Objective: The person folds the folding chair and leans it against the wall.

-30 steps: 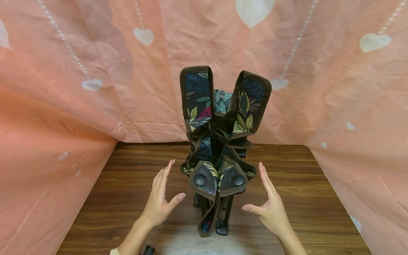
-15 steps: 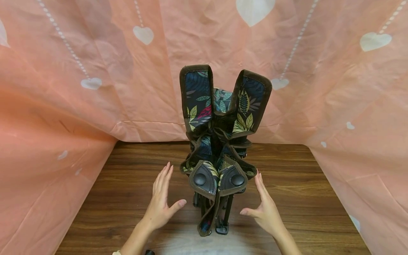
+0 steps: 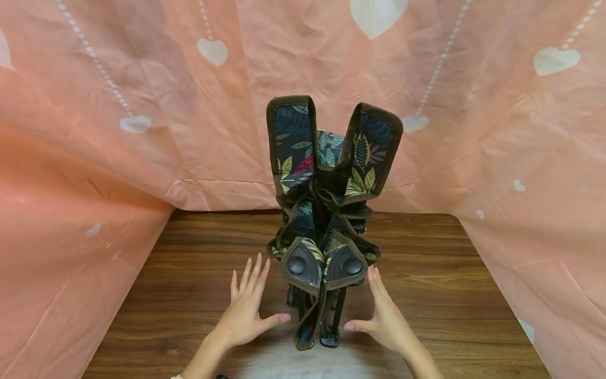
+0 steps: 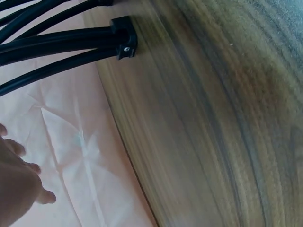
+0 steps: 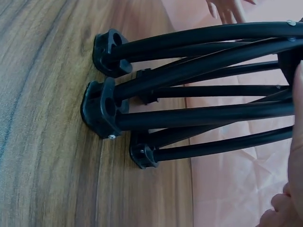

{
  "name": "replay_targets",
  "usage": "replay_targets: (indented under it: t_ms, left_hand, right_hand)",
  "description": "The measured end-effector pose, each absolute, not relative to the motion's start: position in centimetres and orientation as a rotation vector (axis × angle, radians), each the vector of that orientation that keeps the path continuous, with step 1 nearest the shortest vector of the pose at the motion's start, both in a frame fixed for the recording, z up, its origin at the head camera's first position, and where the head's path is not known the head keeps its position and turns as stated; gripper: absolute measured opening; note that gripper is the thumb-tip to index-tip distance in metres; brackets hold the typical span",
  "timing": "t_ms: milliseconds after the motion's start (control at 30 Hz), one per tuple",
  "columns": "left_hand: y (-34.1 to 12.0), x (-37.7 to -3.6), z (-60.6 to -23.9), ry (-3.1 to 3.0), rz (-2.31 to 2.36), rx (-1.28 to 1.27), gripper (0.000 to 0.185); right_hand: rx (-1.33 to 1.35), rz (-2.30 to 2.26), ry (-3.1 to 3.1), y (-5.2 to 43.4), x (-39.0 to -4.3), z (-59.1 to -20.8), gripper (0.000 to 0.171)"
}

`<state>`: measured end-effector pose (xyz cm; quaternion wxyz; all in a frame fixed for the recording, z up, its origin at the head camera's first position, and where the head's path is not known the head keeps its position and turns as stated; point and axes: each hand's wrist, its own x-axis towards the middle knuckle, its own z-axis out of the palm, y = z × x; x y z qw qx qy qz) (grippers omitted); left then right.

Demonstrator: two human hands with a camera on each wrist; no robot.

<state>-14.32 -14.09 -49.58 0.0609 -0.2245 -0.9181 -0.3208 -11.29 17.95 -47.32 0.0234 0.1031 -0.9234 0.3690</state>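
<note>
A folded camp chair [image 3: 324, 263] stands upright in the middle of the wooden table, its dark leaf-print fabric bunched together with brown edging. Two fabric flaps rise at its far end. Below, black tube legs [image 5: 203, 116] end in plastic feet [image 5: 100, 109], seen resting on the wood in the right wrist view. My left hand [image 3: 246, 310] is left of the chair, fingers straight and spread, thumb pointing at the legs. On the other side my right hand [image 3: 387, 318] has straight fingers, their tips right at the fabric's lower right edge. Neither hand grips anything.
The wooden table [image 3: 473, 316] extends on both sides of the chair. A pink curtain [image 3: 227, 131] with white hearts surrounds it at the back and sides. A small black item [image 3: 221, 376] barely shows at the bottom edge by the left forearm.
Both hands have come inward and slightly nearer the person, closer to the chair's legs. The left fingers have spread apart. The chair stays in place.
</note>
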Motion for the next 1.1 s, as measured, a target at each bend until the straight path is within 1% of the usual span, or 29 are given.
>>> replay_targets:
  t_ms: [133, 300, 567, 833, 1000, 1100]
  left_hand:
    - [-13.8, -14.0, -49.9, -2.869, -0.884, -0.659, 0.116]
    - [-13.3, -13.8, -50.6, -2.906, -0.846, -0.668, 0.122]
    - [-12.5, -13.1, -52.6, -2.984, -0.801, -0.712, 0.128]
    - [-11.3, -12.5, -54.4, -3.018, -0.841, -0.695, 0.128]
    - [-10.7, -12.1, -55.0, -3.016, -0.876, -0.738, 0.131]
    - [-10.4, -12.0, -55.4, -3.015, -0.883, -0.752, 0.129]
  right_hand:
    - [0.340, 1.074, -2.927, 17.7, -11.3, -47.7, 0.132]
    - [0.304, 1.072, -2.992, 17.4, -11.1, -48.3, 0.133]
    - [0.357, 1.031, -2.962, 16.8, -11.0, -50.4, 0.136]
    - [0.316, 0.874, -3.020, 16.1, -10.3, -52.4, 0.129]
    - [0.293, 0.892, -3.048, 15.5, -10.0, -53.3, 0.125]
    - [0.276, 0.905, -3.058, 15.2, -10.0, -53.7, 0.123]
